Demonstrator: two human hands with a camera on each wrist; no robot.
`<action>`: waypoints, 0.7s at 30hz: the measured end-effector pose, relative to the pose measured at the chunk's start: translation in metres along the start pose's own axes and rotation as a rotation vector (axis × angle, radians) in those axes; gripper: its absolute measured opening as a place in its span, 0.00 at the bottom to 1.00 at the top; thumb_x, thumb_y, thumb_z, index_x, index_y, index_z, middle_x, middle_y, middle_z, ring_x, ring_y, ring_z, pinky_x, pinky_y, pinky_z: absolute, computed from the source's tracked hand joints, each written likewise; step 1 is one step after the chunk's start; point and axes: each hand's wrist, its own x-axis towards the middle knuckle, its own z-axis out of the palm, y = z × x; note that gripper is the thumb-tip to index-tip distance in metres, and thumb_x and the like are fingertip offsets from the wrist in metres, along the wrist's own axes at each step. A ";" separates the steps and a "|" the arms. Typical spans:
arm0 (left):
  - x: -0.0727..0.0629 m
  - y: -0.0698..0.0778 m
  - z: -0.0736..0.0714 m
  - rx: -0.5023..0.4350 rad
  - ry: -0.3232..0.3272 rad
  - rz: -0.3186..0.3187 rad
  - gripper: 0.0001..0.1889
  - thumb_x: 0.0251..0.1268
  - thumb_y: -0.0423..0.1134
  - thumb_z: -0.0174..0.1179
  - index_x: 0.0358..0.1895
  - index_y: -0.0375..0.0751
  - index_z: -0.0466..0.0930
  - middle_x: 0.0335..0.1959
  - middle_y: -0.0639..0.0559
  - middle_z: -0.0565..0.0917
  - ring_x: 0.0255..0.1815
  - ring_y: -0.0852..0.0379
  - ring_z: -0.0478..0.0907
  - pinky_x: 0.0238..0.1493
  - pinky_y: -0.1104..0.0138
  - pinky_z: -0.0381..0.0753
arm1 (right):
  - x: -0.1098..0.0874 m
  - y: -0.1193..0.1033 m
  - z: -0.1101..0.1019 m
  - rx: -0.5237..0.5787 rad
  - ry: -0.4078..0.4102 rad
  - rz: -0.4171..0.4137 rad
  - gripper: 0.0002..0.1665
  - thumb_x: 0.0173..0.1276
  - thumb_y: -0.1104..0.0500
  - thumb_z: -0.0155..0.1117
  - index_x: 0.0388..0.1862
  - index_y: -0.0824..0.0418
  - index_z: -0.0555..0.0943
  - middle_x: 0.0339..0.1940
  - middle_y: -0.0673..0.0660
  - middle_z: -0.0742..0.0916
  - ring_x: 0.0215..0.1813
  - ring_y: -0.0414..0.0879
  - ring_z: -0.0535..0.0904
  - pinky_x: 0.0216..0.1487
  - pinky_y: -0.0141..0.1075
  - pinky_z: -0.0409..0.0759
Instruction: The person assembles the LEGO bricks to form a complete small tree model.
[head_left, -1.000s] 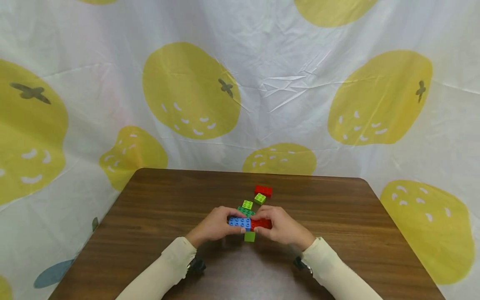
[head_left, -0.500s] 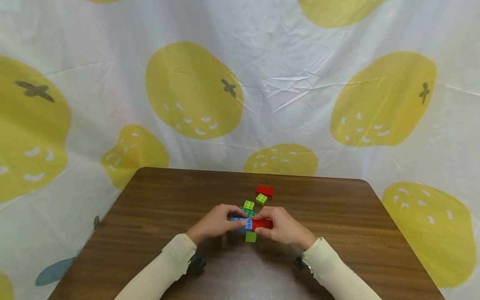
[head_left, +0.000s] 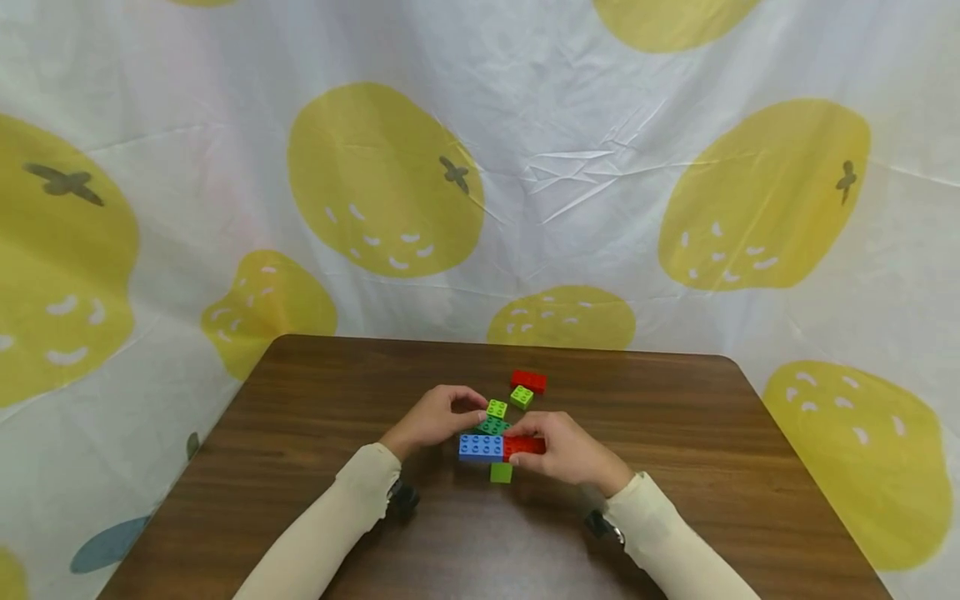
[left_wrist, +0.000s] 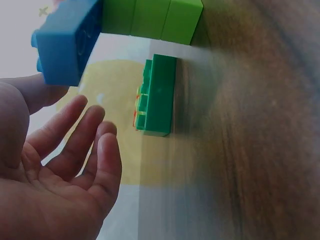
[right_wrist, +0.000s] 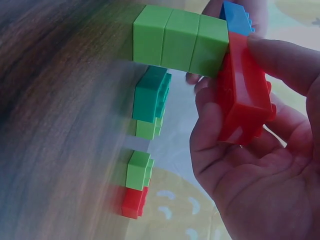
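Three lime green bricks (right_wrist: 181, 40) form an upright column on the table. On its top, a blue brick (head_left: 481, 447) and a red brick (head_left: 525, 447) lie end to end, reaching out to the left and right. My right hand (head_left: 562, 450) pinches the red brick between thumb and fingers. Nothing is held in my left hand (head_left: 435, 421), whose loosely bent fingers hover beside a dark green brick (left_wrist: 161, 95) behind the column. In the left wrist view these fingers look apart from that brick. A small lime brick (head_left: 497, 408) lies just behind the dark green one.
Farther back on the brown table (head_left: 337, 392) are another small lime brick (head_left: 522, 397) and a second red brick (head_left: 528, 382). A white cloth with yellow fruit prints (head_left: 386, 179) hangs behind the table's far edge.
My left hand has let go of the blue brick and moved back toward the dark green brick. My right hand stays on the red brick.
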 end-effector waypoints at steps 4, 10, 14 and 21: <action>0.008 -0.004 0.003 0.060 0.006 -0.007 0.17 0.70 0.47 0.72 0.57 0.46 0.88 0.56 0.53 0.88 0.60 0.50 0.82 0.69 0.47 0.78 | 0.000 0.001 -0.001 -0.006 -0.005 -0.007 0.18 0.69 0.54 0.78 0.55 0.59 0.89 0.47 0.49 0.91 0.45 0.39 0.83 0.50 0.35 0.85; 0.016 -0.008 0.008 0.189 -0.030 -0.004 0.21 0.64 0.47 0.77 0.58 0.48 0.87 0.59 0.49 0.85 0.63 0.47 0.79 0.70 0.48 0.77 | -0.001 0.001 -0.001 0.005 -0.021 0.008 0.17 0.69 0.55 0.77 0.55 0.58 0.89 0.47 0.48 0.91 0.44 0.38 0.82 0.49 0.34 0.84; 0.020 -0.012 0.012 0.240 -0.061 0.016 0.21 0.64 0.46 0.77 0.59 0.48 0.87 0.58 0.49 0.86 0.61 0.48 0.80 0.69 0.50 0.79 | 0.000 0.001 -0.001 0.035 -0.034 0.035 0.17 0.69 0.55 0.77 0.55 0.58 0.89 0.47 0.47 0.90 0.43 0.38 0.81 0.47 0.33 0.84; 0.027 -0.016 0.016 0.312 -0.109 0.042 0.19 0.65 0.43 0.76 0.58 0.46 0.87 0.56 0.50 0.88 0.57 0.51 0.82 0.67 0.52 0.80 | 0.001 0.000 -0.001 0.046 -0.033 0.022 0.15 0.70 0.55 0.77 0.53 0.58 0.89 0.46 0.48 0.91 0.42 0.38 0.80 0.46 0.32 0.83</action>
